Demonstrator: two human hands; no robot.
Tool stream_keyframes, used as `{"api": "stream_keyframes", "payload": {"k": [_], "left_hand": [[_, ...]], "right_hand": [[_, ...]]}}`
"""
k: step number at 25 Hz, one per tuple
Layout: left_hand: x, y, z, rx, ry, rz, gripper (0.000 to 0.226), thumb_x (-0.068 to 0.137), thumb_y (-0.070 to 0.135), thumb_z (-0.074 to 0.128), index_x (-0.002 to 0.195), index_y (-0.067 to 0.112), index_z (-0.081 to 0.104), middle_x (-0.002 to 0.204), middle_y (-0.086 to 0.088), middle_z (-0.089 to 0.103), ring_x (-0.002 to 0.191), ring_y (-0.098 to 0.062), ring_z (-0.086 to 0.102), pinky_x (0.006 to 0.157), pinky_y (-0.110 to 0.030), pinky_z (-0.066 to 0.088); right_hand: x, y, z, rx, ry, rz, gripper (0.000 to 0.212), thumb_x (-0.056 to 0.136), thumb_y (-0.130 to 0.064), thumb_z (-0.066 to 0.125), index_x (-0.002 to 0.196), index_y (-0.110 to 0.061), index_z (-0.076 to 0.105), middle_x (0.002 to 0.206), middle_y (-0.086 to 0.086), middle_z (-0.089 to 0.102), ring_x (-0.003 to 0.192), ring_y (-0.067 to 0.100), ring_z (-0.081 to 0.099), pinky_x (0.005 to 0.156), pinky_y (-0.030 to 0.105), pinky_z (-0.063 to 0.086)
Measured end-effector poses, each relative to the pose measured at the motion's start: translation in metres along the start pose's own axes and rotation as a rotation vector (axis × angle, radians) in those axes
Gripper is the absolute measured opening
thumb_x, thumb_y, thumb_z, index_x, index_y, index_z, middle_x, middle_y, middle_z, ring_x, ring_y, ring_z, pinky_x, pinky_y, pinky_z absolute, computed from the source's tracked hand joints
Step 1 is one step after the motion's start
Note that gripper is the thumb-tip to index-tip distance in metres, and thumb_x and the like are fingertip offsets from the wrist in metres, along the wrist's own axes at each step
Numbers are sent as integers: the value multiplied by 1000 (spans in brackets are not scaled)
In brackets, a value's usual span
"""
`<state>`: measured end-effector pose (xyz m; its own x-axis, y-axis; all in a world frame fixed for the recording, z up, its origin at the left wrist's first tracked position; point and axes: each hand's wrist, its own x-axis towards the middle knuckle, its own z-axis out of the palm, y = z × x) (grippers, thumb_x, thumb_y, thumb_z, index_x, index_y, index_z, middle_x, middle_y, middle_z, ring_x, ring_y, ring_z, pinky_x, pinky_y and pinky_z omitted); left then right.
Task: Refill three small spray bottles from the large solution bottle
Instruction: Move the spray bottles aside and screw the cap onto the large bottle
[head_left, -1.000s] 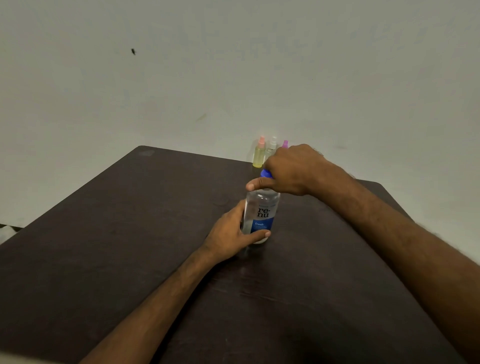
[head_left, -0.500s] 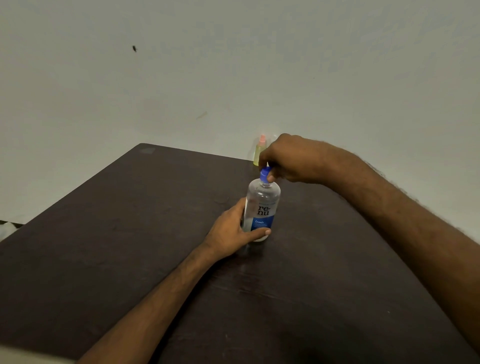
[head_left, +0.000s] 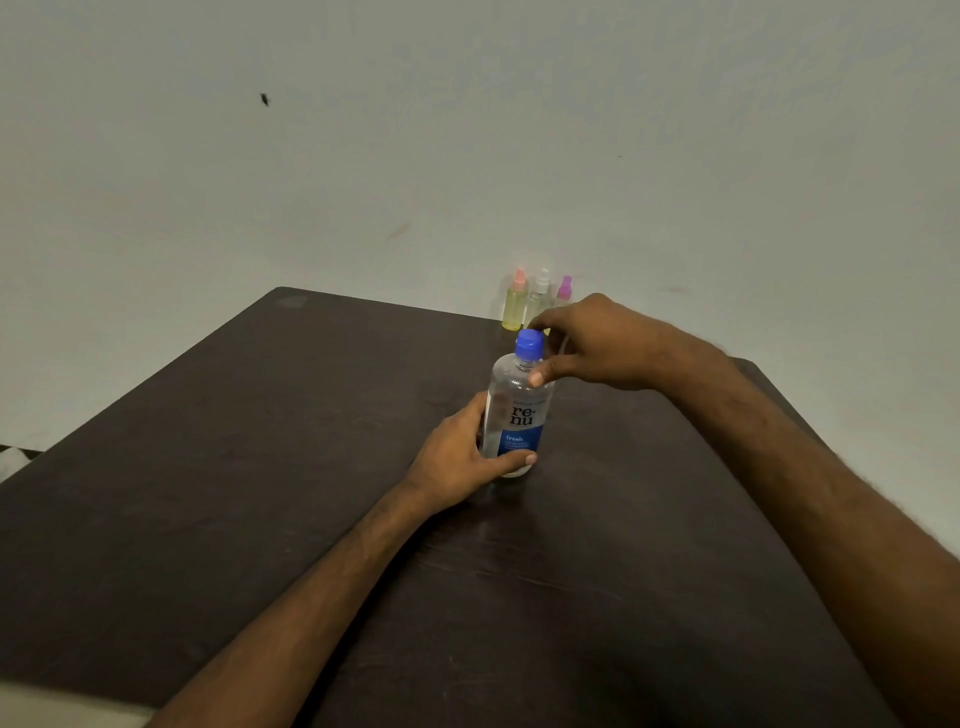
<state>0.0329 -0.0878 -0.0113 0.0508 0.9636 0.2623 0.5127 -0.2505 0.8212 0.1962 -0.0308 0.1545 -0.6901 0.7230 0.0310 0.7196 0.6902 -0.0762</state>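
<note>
- Large solution bottle (head_left: 514, 415) stands upright mid-worktop (head_left: 208, 493), blue cap (head_left: 529, 344) on. We read the label as "re-nu" with "fresh" on the blue band; the smaller print is too fine.
- Our left hand (head_left: 457, 457) wraps the lower body, fingers (head_left: 519, 459) curled round the label. We judge that's bracing it against twist.
- Our right hand (head_left: 597, 343) sits at the cap from the right, fingers (head_left: 537, 378) part-curled: forefinger at the cap, thumb tip on the shoulder below. Firm pinch or not, we can't tell.
- Three small spray bottles (head_left: 537, 301) stand in a tight row at the far edge by the wall (head_left: 467, 130): peach top (head_left: 519, 280), clear (head_left: 543, 280), pink (head_left: 565, 287). No writing legible. They're well apart from the big one, likely parked clear while we uncap.
</note>
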Motion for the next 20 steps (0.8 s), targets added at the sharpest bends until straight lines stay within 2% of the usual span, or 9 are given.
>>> {"api": "stream_keyframes", "payload": {"k": [2,3,6,8,9,11,15,17,20], "left_hand": [[1,-1,0,-1,-6,-5,80,80,42,79,146,29,37,139,8,57,122,-7,57,100,-27,49],[1,-1,0,-1,-7,-6,80,80,42,79,146,29,37,140,8,57,122,-8,57,100,-27,49],[0,-2,2,-22,23,-10,81,78,42,82,145,27,39,137,8,58,118,-7,59,96,-24,51],[0,-4,2,-56,77,-26,82,74,42,84,141,24,40,134,9,59,114,-5,59,93,-21,52],[0,-5,2,-73,100,-33,83,72,41,86,139,22,40,132,10,58,113,-4,59,92,-20,52],[0,-6,2,-81,127,-31,84,69,39,88,135,20,41,129,10,59,111,-3,60,89,-17,52],[2,-9,0,-29,64,11,90,67,32,90,142,22,40,136,7,59,124,-10,58,101,-31,53],[7,-11,-10,147,-49,7,102,67,46,88,150,24,32,148,5,48,135,-13,48,111,-38,45],[23,-20,-26,627,-212,-143,110,79,76,58,159,15,14,168,-5,13,153,-20,18,125,-48,16]], "right_hand": [[-8,10,-1,121,18,14,72,80,-41,76,142,-18,46,110,-3,64,92,12,61,83,26,48],[-11,14,2,168,50,25,74,80,-40,77,144,-20,44,112,-4,64,92,10,61,81,22,46],[-18,19,32,330,91,28,59,85,-39,73,138,-22,52,113,-5,66,94,6,64,79,16,49],[-24,20,59,516,119,48,51,88,-37,69,134,-20,56,115,-5,68,95,7,67,85,24,56],[-27,19,72,602,143,62,52,87,-36,70,135,-20,55,115,-6,68,96,5,68,86,24,57],[-30,15,97,706,185,88,61,83,-35,76,137,-21,52,121,-8,66,99,1,65,82,16,55],[-24,-1,142,766,253,204,73,79,-41,78,139,-22,43,133,-7,58,108,3,56,82,11,44],[-15,-2,152,796,364,243,73,80,-41,77,139,-20,42,135,-4,58,113,7,57,86,13,46],[10,4,159,842,499,325,79,79,-37,79,142,-18,35,139,0,55,123,15,56,95,24,49]]}}
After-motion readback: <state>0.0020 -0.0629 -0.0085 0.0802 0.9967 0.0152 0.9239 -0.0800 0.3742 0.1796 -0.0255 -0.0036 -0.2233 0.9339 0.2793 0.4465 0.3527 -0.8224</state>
